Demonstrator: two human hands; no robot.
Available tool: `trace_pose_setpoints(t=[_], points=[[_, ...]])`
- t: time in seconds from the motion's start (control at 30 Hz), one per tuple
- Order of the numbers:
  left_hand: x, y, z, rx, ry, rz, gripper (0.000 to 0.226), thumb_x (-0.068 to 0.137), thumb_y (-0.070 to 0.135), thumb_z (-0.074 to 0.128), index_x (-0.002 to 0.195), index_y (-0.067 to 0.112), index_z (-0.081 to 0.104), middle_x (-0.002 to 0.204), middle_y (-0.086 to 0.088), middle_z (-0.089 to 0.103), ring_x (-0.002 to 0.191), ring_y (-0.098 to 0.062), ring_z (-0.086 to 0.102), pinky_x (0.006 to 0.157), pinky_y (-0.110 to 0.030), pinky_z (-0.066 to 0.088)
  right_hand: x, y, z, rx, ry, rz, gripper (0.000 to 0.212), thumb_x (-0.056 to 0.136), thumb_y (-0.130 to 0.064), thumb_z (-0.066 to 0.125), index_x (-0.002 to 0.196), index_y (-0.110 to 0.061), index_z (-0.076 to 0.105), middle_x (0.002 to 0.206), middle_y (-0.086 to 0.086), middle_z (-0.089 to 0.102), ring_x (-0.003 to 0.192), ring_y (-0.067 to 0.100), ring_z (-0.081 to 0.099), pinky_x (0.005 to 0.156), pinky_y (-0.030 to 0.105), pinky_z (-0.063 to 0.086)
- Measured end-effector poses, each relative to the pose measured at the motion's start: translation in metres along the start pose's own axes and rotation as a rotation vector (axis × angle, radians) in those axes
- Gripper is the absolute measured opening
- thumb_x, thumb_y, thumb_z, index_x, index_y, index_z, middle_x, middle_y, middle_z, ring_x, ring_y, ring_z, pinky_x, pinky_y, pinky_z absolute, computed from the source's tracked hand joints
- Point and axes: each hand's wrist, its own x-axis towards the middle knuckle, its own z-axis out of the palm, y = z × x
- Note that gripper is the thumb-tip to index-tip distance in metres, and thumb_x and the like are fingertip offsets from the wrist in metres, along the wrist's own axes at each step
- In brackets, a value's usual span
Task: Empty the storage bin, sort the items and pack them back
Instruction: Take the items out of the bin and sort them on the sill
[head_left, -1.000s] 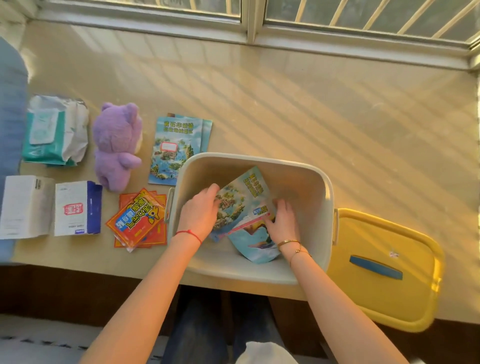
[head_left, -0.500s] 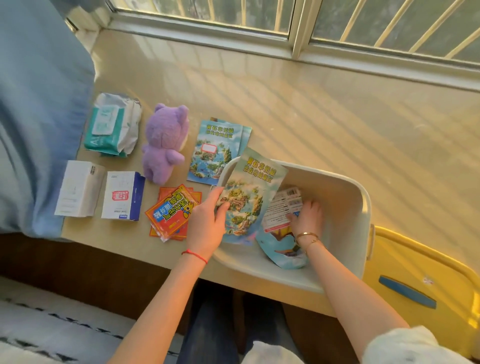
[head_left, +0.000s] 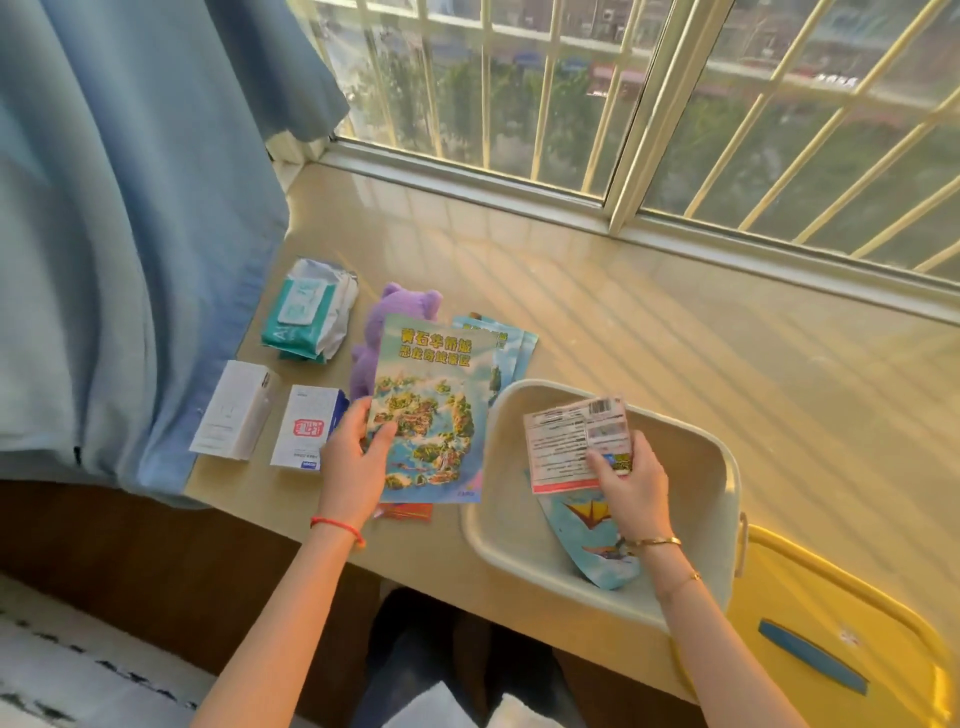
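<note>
Glossy leaflet (head_left: 428, 410) upright in left hand (head_left: 355, 465), long axis vertical

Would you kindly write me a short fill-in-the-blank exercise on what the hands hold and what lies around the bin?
1. The left hand holds a map leaflet in front of the ____ plush bear.
2. The right hand holds a card over the ____ bin.
3. The yellow lid has a ____ handle.

Missing words: purple; white; blue

cream storage bin (head_left: 727, 499): open, lower right | map brochure (head_left: 431, 415): held up, centre | pink-edged barcode packet (head_left: 574, 441): raised over bin
</note>
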Motion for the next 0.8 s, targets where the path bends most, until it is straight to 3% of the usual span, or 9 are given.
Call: trace_pose_setpoints(t=[0.17, 0.37, 0.47, 0.57, 0.67, 0.8], points=[[0.047, -0.016, -0.037, 0.061, 0.022, 0.01, 0.02, 0.093, 0.023, 0.054, 0.113, 0.027, 0.053, 0.112, 0.003, 0.066, 0.104, -0.016, 0.063, 0.088, -0.048, 0.053, -0.011, -0.045, 0.055, 0.003, -0.352, -0.009, 0.016, 0.085, -0.018, 0.065, 0.1, -0.016, 0.059, 0.098, -0.001, 0.069, 0.085, 0.015, 0.069, 0.07, 0.035, 0.059], [0.128, -0.027, -0.05, 0.117, -0.062, 0.039, 0.033, 0.093, 0.023, 0.054, 0.125, 0.018, 0.051, 0.122, -0.004, 0.062, 0.111, -0.023, 0.059, 0.094, -0.046, 0.05, -0.014, -0.073, 0.155, -0.254, -0.573, 0.021, 0.029, 0.085, -0.021, 0.064, 0.112, -0.013, 0.06, 0.109, 0.001, 0.066, 0.094, 0.014, 0.062, 0.083, 0.03, 0.052], [0.163, -0.027, -0.037, 0.11, -0.171, 0.062, 0.034, 0.093, 0.019, 0.055, 0.127, 0.013, 0.052, 0.119, -0.008, 0.062, 0.11, -0.024, 0.059, 0.093, -0.041, 0.05, -0.01, -0.071, 0.207, -0.325, -0.609, 0.132, 0.032, 0.085, -0.023, 0.065, 0.114, -0.013, 0.058, 0.112, 0.004, 0.065, 0.1, 0.019, 0.062, 0.081, 0.031, 0.052], [0.193, -0.031, -0.012, 0.031, -0.337, 0.04, 0.027, 0.093, 0.017, 0.055, 0.12, 0.018, 0.054, 0.114, -0.002, 0.066, 0.105, -0.018, 0.062, 0.092, -0.041, 0.051, -0.004, -0.061, 0.244, -0.376, -0.598, 0.22, 0.03, 0.084, -0.023, 0.065, 0.111, -0.012, 0.056, 0.112, 0.01, 0.064, 0.105, 0.025, 0.06, 0.081, 0.033, 0.049], [0.209, -0.04, 0.019, -0.024, -0.461, -0.001, 0.018, 0.092, 0.013, 0.056, 0.108, 0.019, 0.056, 0.104, 0.001, 0.067, 0.098, -0.016, 0.065, 0.088, -0.044, 0.054, 0.002, -0.05, 0.267, -0.411, -0.538, 0.257, 0.028, 0.083, -0.023, 0.065, 0.107, -0.014, 0.054, 0.108, 0.01, 0.065, 0.101, 0.028, 0.062, 0.079, 0.036, 0.052], [0.214, -0.061, 0.061, -0.063, -0.574, -0.069, 0.023, 0.09, 0.01, 0.058, 0.112, 0.013, 0.057, 0.107, -0.003, 0.067, 0.101, -0.02, 0.065, 0.088, -0.04, 0.054, 0.01, -0.039, 0.281, -0.525, -0.405, 0.259, 0.027, 0.086, -0.025, 0.059, 0.109, -0.015, 0.047, 0.106, 0.008, 0.063, 0.097, 0.032, 0.061, 0.069, 0.035, 0.047]])
